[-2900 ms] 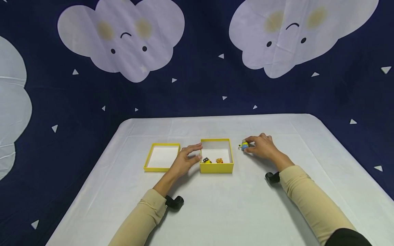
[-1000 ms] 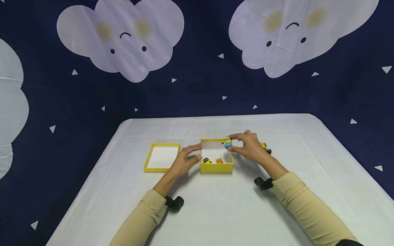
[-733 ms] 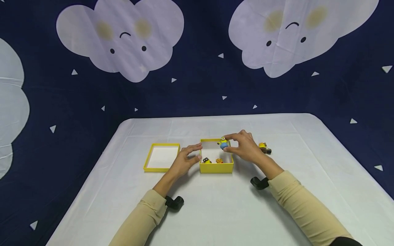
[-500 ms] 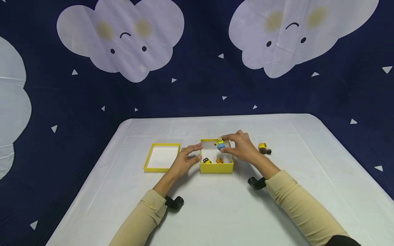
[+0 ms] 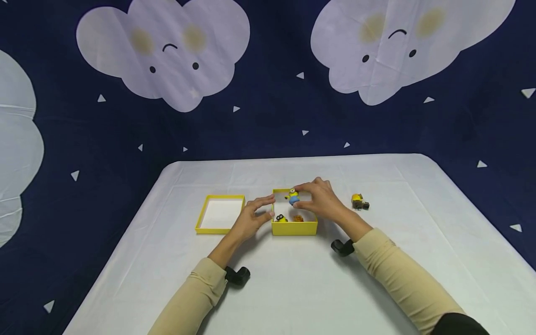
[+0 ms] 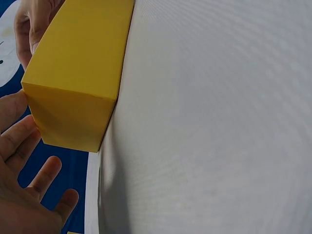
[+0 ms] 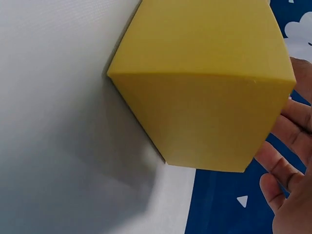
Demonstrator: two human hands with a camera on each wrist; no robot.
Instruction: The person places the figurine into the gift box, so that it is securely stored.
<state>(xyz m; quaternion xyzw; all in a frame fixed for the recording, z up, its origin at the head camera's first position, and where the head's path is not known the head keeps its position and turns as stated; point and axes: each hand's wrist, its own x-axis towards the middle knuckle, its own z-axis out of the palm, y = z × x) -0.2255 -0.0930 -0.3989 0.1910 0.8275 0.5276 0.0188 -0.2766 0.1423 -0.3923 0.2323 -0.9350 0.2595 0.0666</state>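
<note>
My right hand (image 5: 322,200) pinches a small Minion figure (image 5: 294,197), yellow with a blue lower body, between thumb and fingers. The figure hangs upright over the open yellow box (image 5: 294,229). Inside the box, near its front wall, sit a yellow figure with black goggles (image 5: 282,218) and an orange-brown figure (image 5: 298,218); their lower parts are hidden. My left hand (image 5: 251,218) rests its fingertips against the box's left side, fingers spread and fairly straight. In the right wrist view the box (image 7: 204,112) hides the held figure.
The yellow-rimmed box lid (image 5: 219,231) lies inside-up, left of the box. Another yellow-and-brown figure (image 5: 358,202) lies on the white table (image 5: 301,288) to the right. A dark blue cloud-patterned cloth (image 5: 268,130) hangs behind.
My right hand has carried the Minion figure leftward from the table right of the box to above its inside. The yellow-and-brown figure came into view behind the hand. My left hand stays put.
</note>
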